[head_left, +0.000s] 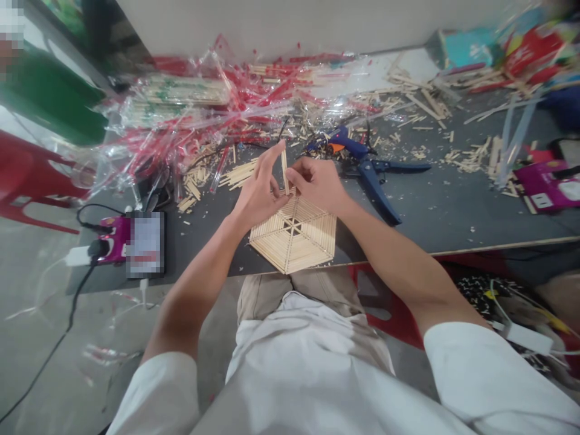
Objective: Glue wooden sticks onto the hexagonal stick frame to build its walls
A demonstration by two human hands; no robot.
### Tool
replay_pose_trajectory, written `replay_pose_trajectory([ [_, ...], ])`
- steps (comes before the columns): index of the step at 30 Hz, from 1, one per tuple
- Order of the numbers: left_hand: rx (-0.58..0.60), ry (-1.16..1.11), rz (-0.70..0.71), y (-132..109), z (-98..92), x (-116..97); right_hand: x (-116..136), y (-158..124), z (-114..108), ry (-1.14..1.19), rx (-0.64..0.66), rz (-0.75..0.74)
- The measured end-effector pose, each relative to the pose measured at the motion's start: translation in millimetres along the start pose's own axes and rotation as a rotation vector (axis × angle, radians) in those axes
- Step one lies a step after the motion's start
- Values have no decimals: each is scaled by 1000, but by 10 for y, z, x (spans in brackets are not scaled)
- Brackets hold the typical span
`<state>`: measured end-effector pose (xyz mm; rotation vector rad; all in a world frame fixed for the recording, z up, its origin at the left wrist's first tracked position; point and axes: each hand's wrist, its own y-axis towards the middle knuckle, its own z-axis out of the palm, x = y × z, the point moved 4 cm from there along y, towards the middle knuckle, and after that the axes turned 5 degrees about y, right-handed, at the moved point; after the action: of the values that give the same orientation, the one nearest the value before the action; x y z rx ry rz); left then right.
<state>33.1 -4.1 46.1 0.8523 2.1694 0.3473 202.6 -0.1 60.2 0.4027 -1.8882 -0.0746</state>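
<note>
A hexagonal panel of thin wooden sticks point(312, 241), with ribs running out from a small open centre, lies flat near the table's front edge. Above its far edge a pale wooden stick point(284, 169) stands nearly upright. My left hand point(259, 190) spans this stick, forefinger at its top and thumb low by the panel's edge. Close against the stick's other side, my right hand point(319, 184) is closed with its fingertips pinched; what they hold is hidden. Beyond the right hand lie a blue glue gun point(347, 142) with an orange part and dark blue cutters point(378, 187).
Loose sticks point(240, 174) and offcuts lie left of the panel. Plastic wrappers and bundled sticks point(181, 90) crowd the table's back. A phone point(145, 244) and purple power strip point(113, 238) sit at left; another purple strip point(546, 184) is at right. A red stool point(31, 181) stands left.
</note>
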Motion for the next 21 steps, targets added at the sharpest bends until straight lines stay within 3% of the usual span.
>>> replay_pose_trajectory([
  [11, 9, 17, 9, -7, 34, -22, -38, 32, -40, 88, -77, 17],
  [21, 127, 53, -17, -24, 63, -97, -117, 86, -162, 66, -156, -63],
])
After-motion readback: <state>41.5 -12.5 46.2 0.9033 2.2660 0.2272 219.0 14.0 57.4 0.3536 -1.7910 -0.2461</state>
